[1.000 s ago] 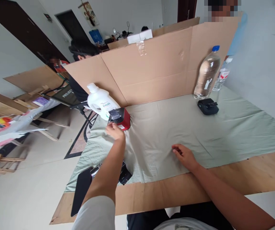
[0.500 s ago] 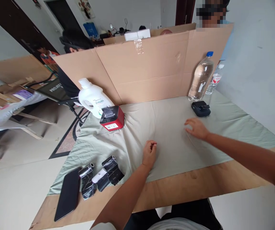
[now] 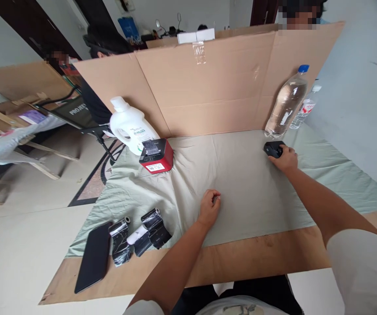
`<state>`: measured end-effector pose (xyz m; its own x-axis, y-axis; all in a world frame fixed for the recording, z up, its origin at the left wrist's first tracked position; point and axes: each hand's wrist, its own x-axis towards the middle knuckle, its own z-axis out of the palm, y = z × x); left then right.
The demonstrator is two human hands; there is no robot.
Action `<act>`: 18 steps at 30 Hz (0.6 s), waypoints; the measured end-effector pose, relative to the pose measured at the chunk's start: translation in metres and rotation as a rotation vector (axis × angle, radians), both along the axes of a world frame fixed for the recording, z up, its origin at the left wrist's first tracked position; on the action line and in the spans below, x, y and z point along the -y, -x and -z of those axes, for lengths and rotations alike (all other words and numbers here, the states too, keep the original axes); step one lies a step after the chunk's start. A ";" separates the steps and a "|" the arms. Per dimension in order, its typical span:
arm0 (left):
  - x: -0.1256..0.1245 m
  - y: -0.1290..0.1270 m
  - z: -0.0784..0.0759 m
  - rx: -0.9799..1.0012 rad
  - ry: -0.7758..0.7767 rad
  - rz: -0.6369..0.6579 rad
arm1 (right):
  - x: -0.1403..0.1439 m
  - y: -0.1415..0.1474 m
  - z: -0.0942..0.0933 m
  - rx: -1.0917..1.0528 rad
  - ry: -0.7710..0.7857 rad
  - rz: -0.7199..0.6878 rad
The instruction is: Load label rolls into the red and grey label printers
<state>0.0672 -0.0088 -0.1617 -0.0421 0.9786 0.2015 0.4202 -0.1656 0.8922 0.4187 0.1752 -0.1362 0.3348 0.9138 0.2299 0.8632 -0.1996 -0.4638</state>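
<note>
My right hand (image 3: 286, 159) is at the back right of the table, with its fingers closed over the near right side of a small black printer (image 3: 273, 148). The printer stands on the cloth, and the hand partly covers it. My left hand (image 3: 209, 206) rests on the cloth near the table's front, fingers curled in, with nothing visible in them. To the back left stands a red and black printer (image 3: 160, 158) with a dark strip on top. Several small rolls of black film (image 3: 120, 241) lie at the front left, beside a flat black tablet-like slab (image 3: 93, 257).
A tall clear bottle (image 3: 287, 105) with a blue cap and a smaller water bottle (image 3: 305, 107) stand behind the black printer. At the left is a white jug (image 3: 132, 124). A cardboard partition (image 3: 204, 89) runs along the back. Other people are partly visible beyond it.
My right hand has moved forward and right and taken hold of the small black printer. My left hand stays on the cloth, still curled. The view has shifted slightly.
</note>
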 end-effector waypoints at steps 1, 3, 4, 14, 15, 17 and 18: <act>0.000 0.000 -0.001 0.003 0.002 0.004 | 0.010 0.010 0.000 -0.019 -0.052 -0.056; 0.001 0.000 -0.002 0.032 0.006 0.006 | 0.035 0.035 -0.002 -0.064 -0.141 -0.208; 0.001 -0.001 -0.003 0.066 0.011 0.006 | 0.051 0.051 -0.004 -0.087 -0.173 -0.287; 0.026 -0.010 -0.038 0.878 0.274 0.051 | 0.231 0.193 -0.007 -0.071 -0.404 -0.719; 0.028 -0.006 -0.040 0.862 0.251 0.016 | 0.237 0.194 -0.005 -0.104 -0.386 -0.775; 0.030 0.000 -0.039 0.846 0.213 -0.008 | 0.237 0.191 -0.003 -0.226 -0.353 -0.845; 0.029 0.003 -0.038 0.852 0.200 -0.004 | 0.231 0.189 -0.002 -0.311 -0.339 -0.829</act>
